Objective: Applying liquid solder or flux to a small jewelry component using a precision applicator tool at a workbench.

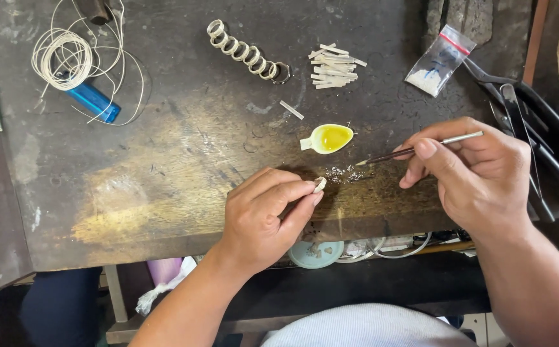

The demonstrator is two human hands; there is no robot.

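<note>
Looking down over the person's shoulders, everything seems arranged around the little spoon-shaped dish (326, 139) of yellow liquid, which sits just beyond both hands, probably so the brush can dip without a long reach. The left hand (260, 215), just this side of the dish, is closed, its thumb and forefinger pinching a small pale ring piece (320, 185) with the piece turned up toward the brush, likely to steady it and show its edge. The right hand (475, 173), to the right of the dish, is closed in a pen grip on a thin brush (414, 150), whose tip points left and down toward the pinched piece and hangs near a sprinkle of glittery filings (345, 173) just this side of the dish. Beyond the dish lie a heap of short pale strips (334, 66), one stray strip (291, 110), and a row of pale rings (244, 50), kept apart from the wet work. Far left of the dish, a blue lighter (93, 101) lies under a loose coil of white string (64, 56). Right of the dish are a small plastic bag (439, 61) and dark pliers (536, 128). The bench top (163, 173) is dark, scuffed and stained, with a cluttered shelf below its near edge.
</note>
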